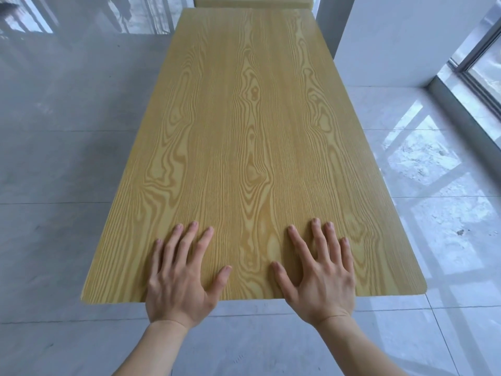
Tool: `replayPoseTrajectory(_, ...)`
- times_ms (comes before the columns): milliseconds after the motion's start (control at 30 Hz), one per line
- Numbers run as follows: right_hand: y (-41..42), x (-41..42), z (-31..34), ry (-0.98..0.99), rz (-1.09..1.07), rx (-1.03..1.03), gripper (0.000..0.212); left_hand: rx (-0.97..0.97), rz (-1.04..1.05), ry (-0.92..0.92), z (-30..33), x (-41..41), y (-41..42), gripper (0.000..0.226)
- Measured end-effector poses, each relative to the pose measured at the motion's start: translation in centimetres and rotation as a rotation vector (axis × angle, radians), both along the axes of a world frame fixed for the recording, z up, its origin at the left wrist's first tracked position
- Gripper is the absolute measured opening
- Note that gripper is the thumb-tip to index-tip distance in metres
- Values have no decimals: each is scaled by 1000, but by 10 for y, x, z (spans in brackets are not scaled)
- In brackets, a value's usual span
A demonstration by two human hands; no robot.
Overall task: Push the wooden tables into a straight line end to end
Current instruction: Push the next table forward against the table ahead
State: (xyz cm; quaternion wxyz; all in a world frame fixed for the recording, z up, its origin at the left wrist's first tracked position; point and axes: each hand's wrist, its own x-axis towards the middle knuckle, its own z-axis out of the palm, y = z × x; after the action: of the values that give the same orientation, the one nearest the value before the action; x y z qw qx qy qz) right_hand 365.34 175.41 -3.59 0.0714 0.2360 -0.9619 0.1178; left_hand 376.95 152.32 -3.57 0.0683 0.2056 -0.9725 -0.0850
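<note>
A long wooden counter [252, 147] with yellow grain stood on a glossy grey tiled floor [54, 158], running straight away from the viewer. Two bare hands lay flat on its near end, the left hand [179, 278] and the right hand [318, 278] side by side, fingers [295, 245] spread. Beyond its far end a second counter [252, 1] showed, whether touching could not be told.

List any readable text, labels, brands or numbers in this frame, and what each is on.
None. No text, label, brand or number shows in the head view.
Near wooden table: only printed wood grain, no sticker or marking.
Far wooden table: only a thin strip shows, nothing written on it.
Left hand and right hand: bare, flat on the near tabletop, no watch or band.
Tiled floor and white pillar: unmarked.
</note>
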Motion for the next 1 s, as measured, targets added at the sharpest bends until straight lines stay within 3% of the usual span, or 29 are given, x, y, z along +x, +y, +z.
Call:
replayPoseTrajectory(467,-34,-59,-2,9,-9,4,75,-18,5,28,-5,-60,-35,77)
replayPoseTrajectory(1000,-35,-59,-1,-45,-19,9,76,-14,5,-8,-4,-61,-36,79)
